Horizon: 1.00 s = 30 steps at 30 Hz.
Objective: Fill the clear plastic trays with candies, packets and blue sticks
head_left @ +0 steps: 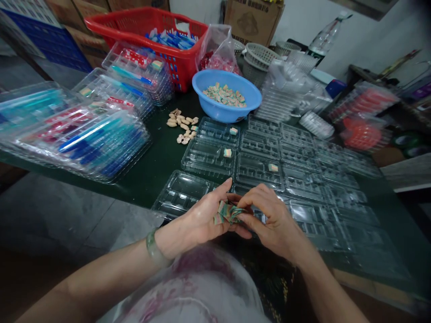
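Observation:
My left hand point(208, 215), palm up with a bangle at the wrist, cups a bunch of small striped pieces point(227, 212) in green, pink and cream. The thumb and fingers of my right hand point(267, 215) pinch at that bunch from the right side. Both hands are over the near edge of rows of clear plastic trays point(257, 168). Single striped pieces lie in three of these trays, one being the piece point(273, 168) just beyond my right hand. Farther back, a blue bowl point(227, 114) holds many more such pieces.
Peanuts point(182, 120) lie left of the bowl on the dark green table point(161, 148). Stacks of filled trays point(104, 139) cover the left side. Behind stand a red basket point(144, 22), grey baskets point(261, 56) and a plastic bottle point(326, 38); wrapped red items point(365, 132) are at right.

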{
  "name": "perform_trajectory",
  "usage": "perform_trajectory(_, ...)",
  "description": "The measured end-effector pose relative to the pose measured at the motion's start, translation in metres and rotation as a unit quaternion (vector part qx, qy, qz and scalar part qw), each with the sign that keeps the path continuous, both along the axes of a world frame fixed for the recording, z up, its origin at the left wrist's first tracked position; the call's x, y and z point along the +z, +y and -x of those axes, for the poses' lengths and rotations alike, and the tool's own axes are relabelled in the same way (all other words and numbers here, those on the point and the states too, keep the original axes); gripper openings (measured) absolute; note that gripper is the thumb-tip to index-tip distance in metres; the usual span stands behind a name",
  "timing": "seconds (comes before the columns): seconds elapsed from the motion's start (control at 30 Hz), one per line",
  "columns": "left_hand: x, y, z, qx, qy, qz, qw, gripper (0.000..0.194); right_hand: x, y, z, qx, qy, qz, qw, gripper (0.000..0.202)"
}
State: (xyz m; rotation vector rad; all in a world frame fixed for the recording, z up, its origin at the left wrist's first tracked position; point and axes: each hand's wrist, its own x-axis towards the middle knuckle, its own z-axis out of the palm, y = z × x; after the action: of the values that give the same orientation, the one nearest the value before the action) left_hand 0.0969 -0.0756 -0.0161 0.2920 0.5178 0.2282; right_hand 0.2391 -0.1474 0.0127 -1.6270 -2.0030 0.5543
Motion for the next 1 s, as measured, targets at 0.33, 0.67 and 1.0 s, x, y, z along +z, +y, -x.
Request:
perform_trajectory(0.33, 0.008, -0.003, -0.005, 0.091, 0.052, 0.044, 0.994, 0.033, -0.008, -0.004, 0.01, -0.057, -0.057, -0.086, 0.993, 0.012)
perform_trajectory(0.67, 0.007, -0.004, -0.006, 0.07, 0.078, 0.035, 0.994, 0.032, -0.013, -0.008, 0.014, -0.051, -0.107, -0.081, 0.99, 0.018)
perform_trajectory(1.0, 0.003, -0.003, -0.006, 0.04, 0.041, 0.016, 0.998, 0.036, -0.01, -0.007, 0.007, -0.033, -0.008, -0.045, 0.998, 0.01)
